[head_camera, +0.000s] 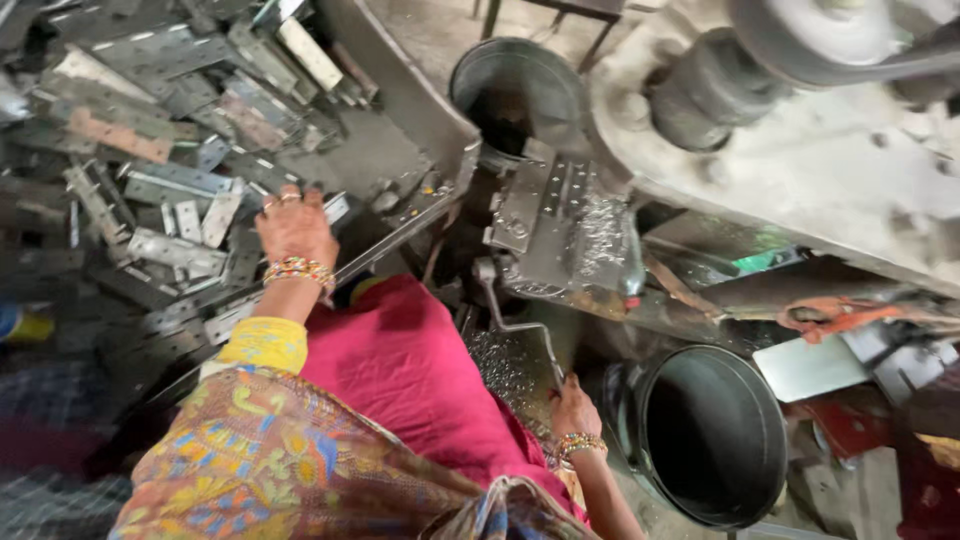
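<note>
My left hand reaches out over a tray heaped with flat perforated metal strips. Its fingers rest on the pieces near the tray's right edge, and what they grip is hidden. My right hand is closed around the lower end of a bent metal lever. The lever runs up to a grey press machine with a shiny die block in front of me. Beaded bangles sit on both wrists.
A dark round metal bucket stands at the lower right, another one behind the press. A large pulley wheel with a belt is at the top right. Metal shavings lie below the lever. Pink cloth covers my lap.
</note>
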